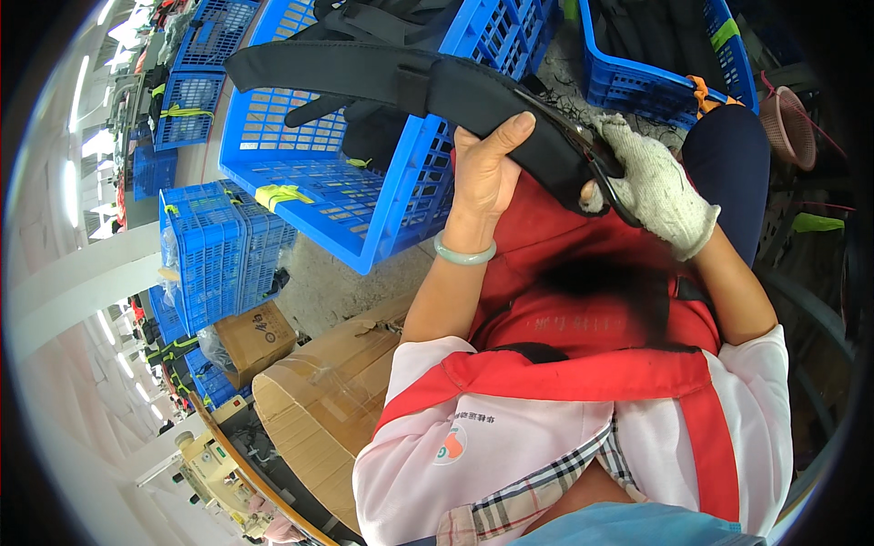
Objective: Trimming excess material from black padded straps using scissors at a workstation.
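Observation:
A long black padded belt point(337, 68) with stitched edges and a black loop around it stretches across the top, over a blue crate. My bare left hand point(492, 168), with a pale bracelet at the wrist, is closed around the belt, its thumb on top. At the belt's right end, my right hand point(663, 182) in a whitish knit glove is closed on a dark tool that looks like scissors point(601, 164). Its blades lie along the belt's edge, partly hidden by the fingers. Below the hands, a red apron point(583, 314) covers my lap.
An open blue plastic crate point(387, 196) with black pieces inside stands just left of my hands. Another blue crate point(637, 91) of black pieces is at the upper right, beside a pink basket point(788, 127). Stacked blue crates point(205, 255) and cardboard boxes point(319, 391) stand on the left.

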Tool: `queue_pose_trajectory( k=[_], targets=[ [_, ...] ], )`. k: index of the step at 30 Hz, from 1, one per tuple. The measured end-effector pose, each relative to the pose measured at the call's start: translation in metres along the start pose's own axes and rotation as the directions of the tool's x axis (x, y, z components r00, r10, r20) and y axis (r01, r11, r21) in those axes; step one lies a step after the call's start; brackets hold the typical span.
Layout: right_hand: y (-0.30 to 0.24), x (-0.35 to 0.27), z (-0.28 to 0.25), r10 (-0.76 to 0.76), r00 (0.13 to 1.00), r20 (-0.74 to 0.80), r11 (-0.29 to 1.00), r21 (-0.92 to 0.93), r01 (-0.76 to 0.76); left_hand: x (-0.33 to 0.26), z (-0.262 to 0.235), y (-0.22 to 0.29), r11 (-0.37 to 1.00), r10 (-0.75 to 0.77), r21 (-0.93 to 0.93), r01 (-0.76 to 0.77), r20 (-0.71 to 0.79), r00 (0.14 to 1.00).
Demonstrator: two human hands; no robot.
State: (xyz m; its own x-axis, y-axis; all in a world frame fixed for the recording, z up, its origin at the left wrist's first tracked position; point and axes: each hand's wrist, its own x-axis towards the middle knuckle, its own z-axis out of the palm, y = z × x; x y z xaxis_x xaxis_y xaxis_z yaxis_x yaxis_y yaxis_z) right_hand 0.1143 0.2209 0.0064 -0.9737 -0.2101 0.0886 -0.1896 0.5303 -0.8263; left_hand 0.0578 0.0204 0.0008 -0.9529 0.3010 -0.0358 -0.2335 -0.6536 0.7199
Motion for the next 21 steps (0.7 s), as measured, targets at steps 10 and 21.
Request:
queue_pose_trajectory(
  k=[10, 21],
  targets=[
    [-0.009, 0.002, -0.013, 0.111, 0.985, 0.136, 0.989, 0.081, -0.123, -0.001, -0.003, -0.004, 1.000, -0.022, -0.001, 0.022, 0.026, 0.999],
    [-0.012, -0.001, -0.014, 0.146, 0.980, 0.133, 0.988, 0.031, -0.151, 0.001, -0.001, -0.001, 1.000, -0.021, -0.006, 0.021, 0.012, 1.000]
  ],
)
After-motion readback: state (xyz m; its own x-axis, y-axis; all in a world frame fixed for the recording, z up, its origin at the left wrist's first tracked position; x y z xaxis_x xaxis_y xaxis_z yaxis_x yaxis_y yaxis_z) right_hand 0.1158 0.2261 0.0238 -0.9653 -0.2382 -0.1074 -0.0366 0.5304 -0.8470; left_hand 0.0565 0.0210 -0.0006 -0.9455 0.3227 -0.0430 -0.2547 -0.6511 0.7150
